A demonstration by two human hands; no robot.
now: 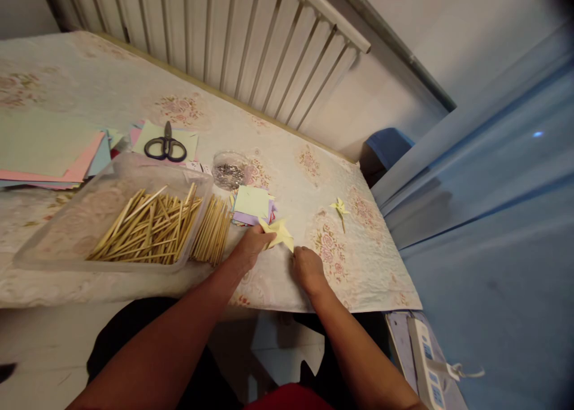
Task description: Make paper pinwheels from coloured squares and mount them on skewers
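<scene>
A pale yellow paper pinwheel (pixel 278 233) is pinched in my left hand (pixel 252 246), just above the table's near side. Close by its lower right tip, my right hand (pixel 308 268) is closed with fingers curled. Whether those fingers grip the pinwheel's tip or something small is hidden. Behind the pinwheel lies a stack of small paper squares (pixel 252 202), yellow on top. Left of my left hand is a row of wooden sticks (pixel 210 230). Farther right, a small finished-looking yellow pinwheel on a stick (pixel 339 207) rests on the cloth.
A clear plastic bin (pixel 58 236) of loose sticks stands at left. Behind it lie scissors (pixel 167 144) on paper and large coloured sheets (pixel 49 144). A round clear container (pixel 229 170) holds small metal pieces. A radiator (pixel 215 39) borders the back; a power strip (pixel 426 362) sits lower right.
</scene>
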